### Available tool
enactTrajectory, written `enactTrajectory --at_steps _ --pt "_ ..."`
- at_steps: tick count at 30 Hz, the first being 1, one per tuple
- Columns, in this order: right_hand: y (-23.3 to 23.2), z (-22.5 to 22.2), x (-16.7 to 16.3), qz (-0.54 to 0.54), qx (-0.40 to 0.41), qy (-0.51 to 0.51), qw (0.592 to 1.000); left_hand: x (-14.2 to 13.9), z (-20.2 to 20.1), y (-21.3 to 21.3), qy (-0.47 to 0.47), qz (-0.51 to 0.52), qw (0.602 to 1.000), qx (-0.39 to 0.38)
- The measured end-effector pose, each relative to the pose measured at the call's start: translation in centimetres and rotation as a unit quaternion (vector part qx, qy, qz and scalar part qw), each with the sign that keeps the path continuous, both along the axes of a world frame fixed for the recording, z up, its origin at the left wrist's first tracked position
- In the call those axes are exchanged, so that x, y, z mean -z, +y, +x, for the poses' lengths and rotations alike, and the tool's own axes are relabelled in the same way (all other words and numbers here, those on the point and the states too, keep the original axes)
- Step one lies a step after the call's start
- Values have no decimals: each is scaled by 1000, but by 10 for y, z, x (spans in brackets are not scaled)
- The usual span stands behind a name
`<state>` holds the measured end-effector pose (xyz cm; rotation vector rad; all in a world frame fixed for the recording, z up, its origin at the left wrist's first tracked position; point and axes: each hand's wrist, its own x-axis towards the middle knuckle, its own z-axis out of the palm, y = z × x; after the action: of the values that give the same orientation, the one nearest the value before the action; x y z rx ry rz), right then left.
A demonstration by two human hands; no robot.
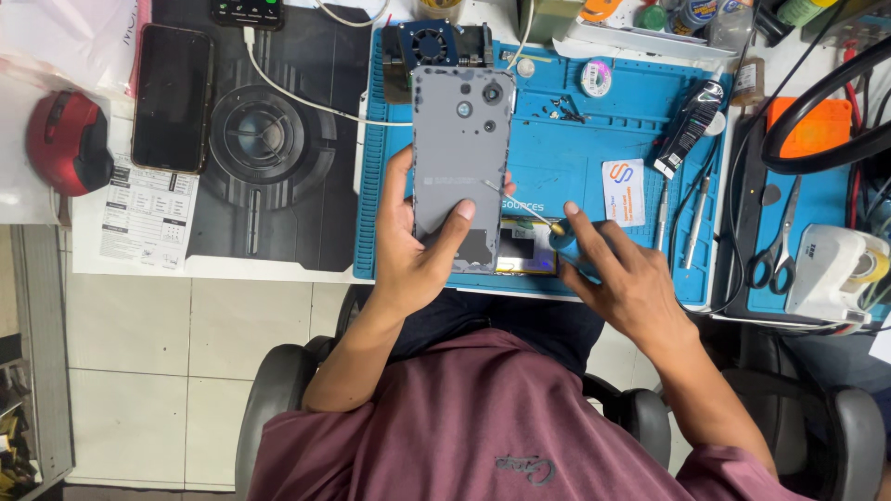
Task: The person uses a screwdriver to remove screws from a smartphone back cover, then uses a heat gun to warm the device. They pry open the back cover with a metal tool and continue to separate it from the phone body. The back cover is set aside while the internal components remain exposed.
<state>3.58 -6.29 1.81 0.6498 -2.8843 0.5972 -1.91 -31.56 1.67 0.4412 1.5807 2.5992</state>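
Left hand: the left hand point(418, 255) reaches up from the lap, its grip grasping the lower end of a grey phone point(461, 167), thumb laid across the back, fingers curled round the left edge.
Phone: held back side up, lengthwise away from the body, over the blue work mat point(594, 148) near its left part.
Right hand: the right hand point(617, 274) comes in from the right, wrist bent, its grip clenched round a blue-handled screwdriver point(543, 223), index finger stretched along the handle.
Screwdriver: its thin shaft slants up and left; the tip meets the phone's right edge.
Under the hands: a flat part with a yellow rim point(526, 250) lies on the mat, partly hidden by phone and fingers.
Left of the mat: a black phone point(172, 97) and a red mouse point(65, 139) on the bench point(223, 269).
Right of the mat: tweezers point(698, 223), scissors point(780, 241).
Mat top: a small fan unit point(436, 42), just beyond the phone's top.
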Motion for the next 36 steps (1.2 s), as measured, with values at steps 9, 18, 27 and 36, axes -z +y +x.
enactTrajectory --at_steps 9,18,27,36 --pt "-10 12 5 -1 -6 -32 999 9 -4 6 -25 13 998 -58" --pt "-7 8 4 -5 2 -23 1000 4 -1 10 -16 8 998 -53" --pt "-7 2 -4 7 28 -24 999 1 3 8 -28 19 999 -24" --pt "-21 13 1 -7 13 -26 1000 10 -3 11 -2 44 994 -104"
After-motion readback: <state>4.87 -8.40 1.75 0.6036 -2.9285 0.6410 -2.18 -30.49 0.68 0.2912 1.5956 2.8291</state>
